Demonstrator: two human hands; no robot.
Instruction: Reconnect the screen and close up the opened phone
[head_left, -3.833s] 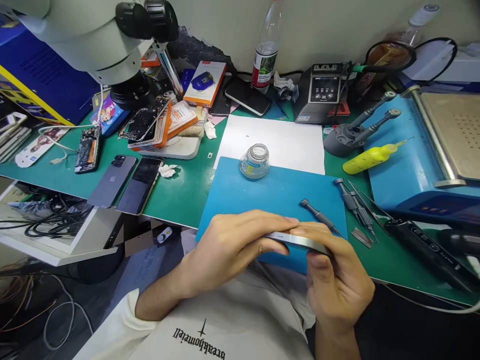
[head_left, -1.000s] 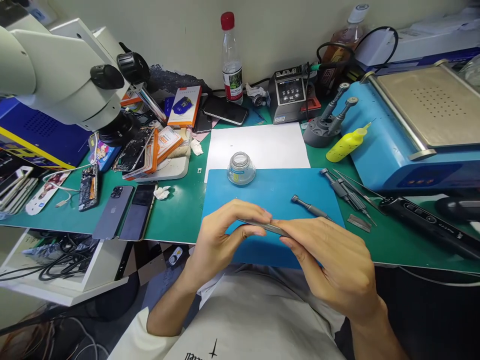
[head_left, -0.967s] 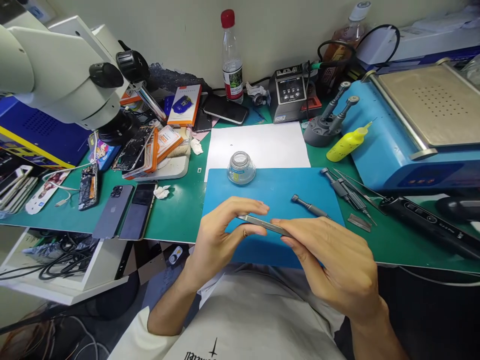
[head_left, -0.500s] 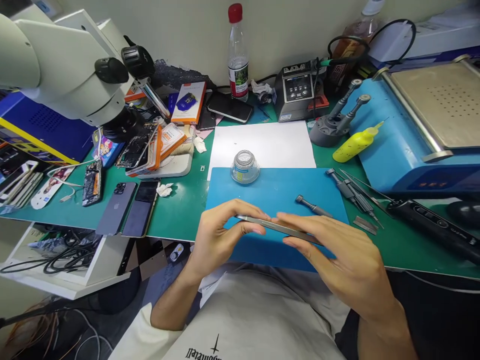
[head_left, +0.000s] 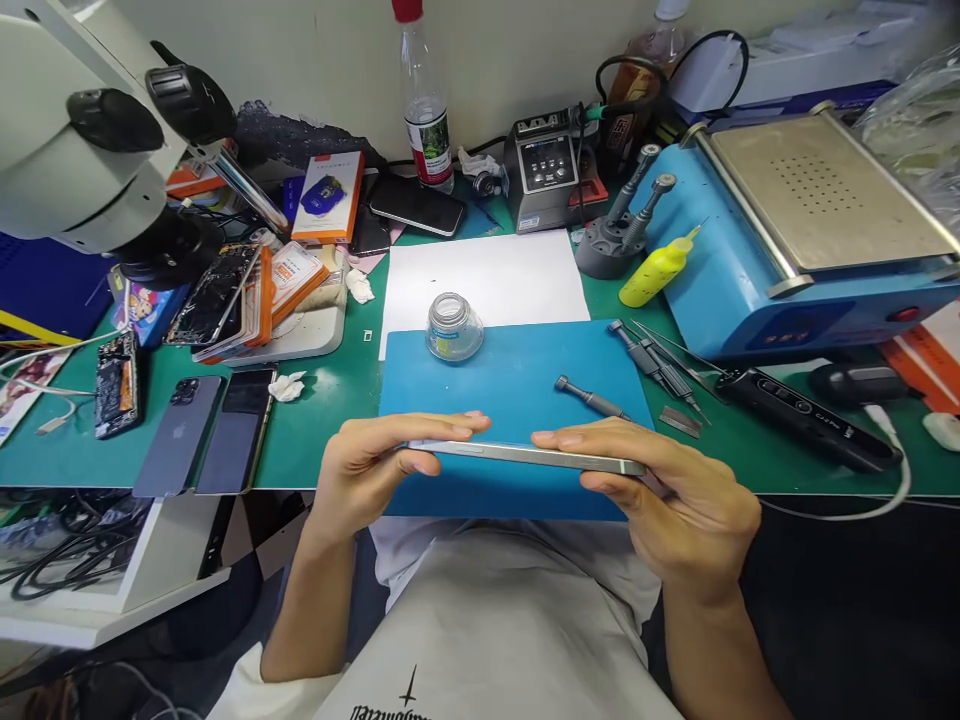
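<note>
A thin smartphone (head_left: 517, 454) with a silver metal edge is held edge-on above the blue mat (head_left: 495, 375). My left hand (head_left: 375, 475) pinches its left end between thumb and fingers. At the other end, my right hand (head_left: 667, 490) grips it the same way, fingers on top and thumb below. Both broad faces of the phone are hard to see from this angle. Beyond it on the mat stand a small clear glass jar (head_left: 454, 335) and a grey screwdriver (head_left: 592, 398).
To the left lie two phones (head_left: 178, 435), with a microscope (head_left: 112, 140) behind them. A white sheet (head_left: 487, 270) lies past the mat. On the right are a yellow squeeze bottle (head_left: 660, 268), more screwdrivers (head_left: 656, 365), a black pen-shaped tool (head_left: 806, 415) and a blue heating plate machine (head_left: 810, 230).
My hands have moved apart along the phone, the left one outward to its end. The phone has turned nearer level, showing its silver edge. The head view has shifted to the right.
</note>
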